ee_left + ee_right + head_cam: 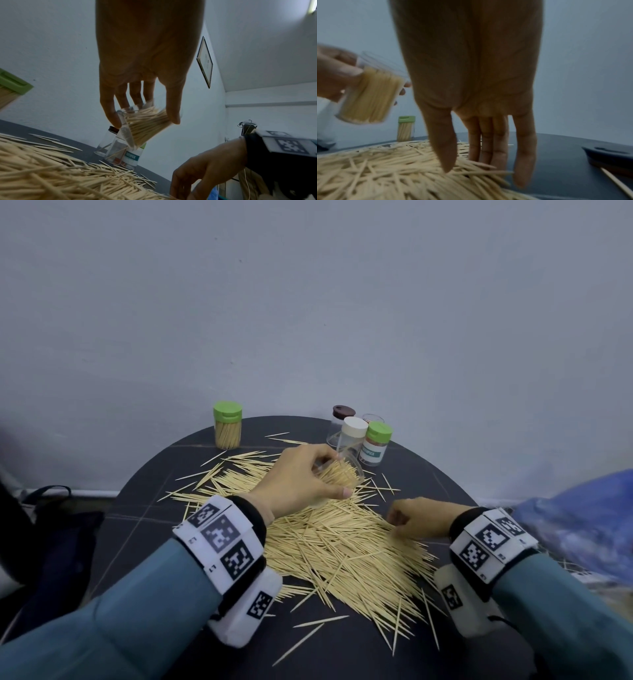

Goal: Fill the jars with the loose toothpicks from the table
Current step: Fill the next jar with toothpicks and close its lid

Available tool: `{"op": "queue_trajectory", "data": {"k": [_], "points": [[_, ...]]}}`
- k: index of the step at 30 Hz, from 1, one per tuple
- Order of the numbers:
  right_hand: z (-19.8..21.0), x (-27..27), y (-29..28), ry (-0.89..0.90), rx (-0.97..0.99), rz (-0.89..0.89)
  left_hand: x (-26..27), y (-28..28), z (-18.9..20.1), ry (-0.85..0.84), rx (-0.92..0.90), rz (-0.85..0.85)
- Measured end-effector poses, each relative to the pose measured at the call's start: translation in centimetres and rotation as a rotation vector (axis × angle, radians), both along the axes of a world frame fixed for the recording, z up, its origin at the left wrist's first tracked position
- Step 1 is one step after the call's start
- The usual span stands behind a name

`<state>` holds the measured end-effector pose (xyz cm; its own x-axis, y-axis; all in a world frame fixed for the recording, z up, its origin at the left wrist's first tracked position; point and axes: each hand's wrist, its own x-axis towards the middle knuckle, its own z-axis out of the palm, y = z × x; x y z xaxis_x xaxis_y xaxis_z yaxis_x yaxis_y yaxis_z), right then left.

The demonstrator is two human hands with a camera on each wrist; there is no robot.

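Head view: left hand (pixel 301 477) curled round a clear jar (pixel 346 472), tilted and packed with toothpicks, lifted above the pile's 12 o'clock edge. Right hand (pixel 416 517) at 3 o'clock of the loose toothpicks (pixel 329 539), fingers extended downward, thumb and fingertips (pixel 498 161) touching the sticks, nothing gripped. Capped jars (pixel 375 443) standing just beyond the held jar; another full green-lidded jar (pixel 227 424) at 11 o'clock on the dark table (pixel 137 529).
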<state>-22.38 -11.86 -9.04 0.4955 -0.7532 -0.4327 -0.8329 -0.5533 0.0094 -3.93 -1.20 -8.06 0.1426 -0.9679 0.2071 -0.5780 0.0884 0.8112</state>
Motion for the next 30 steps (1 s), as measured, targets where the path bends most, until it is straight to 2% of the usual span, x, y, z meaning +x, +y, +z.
{"op": "queue_trajectory", "data": {"k": [3, 14, 26, 30], "points": [[-0.2, -0.1, 0.4, 0.028, 0.053, -0.013, 0.0, 0.0, 0.0, 0.002, 0.003, -0.004], [-1.0, 2.2, 1.3, 0.059, -0.007, 0.031, 0.0, -0.1, -0.1, -0.03, 0.005, 0.004], [0.3, 2.5, 0.3, 0.101, 0.044, 0.024, 0.3, -0.4, -0.5, -0.021, -0.001, 0.003], [0.4, 2.2, -0.1, 0.064, 0.067, -0.008, 0.3, -0.4, -0.5, -0.023, 0.004, -0.003]]}}
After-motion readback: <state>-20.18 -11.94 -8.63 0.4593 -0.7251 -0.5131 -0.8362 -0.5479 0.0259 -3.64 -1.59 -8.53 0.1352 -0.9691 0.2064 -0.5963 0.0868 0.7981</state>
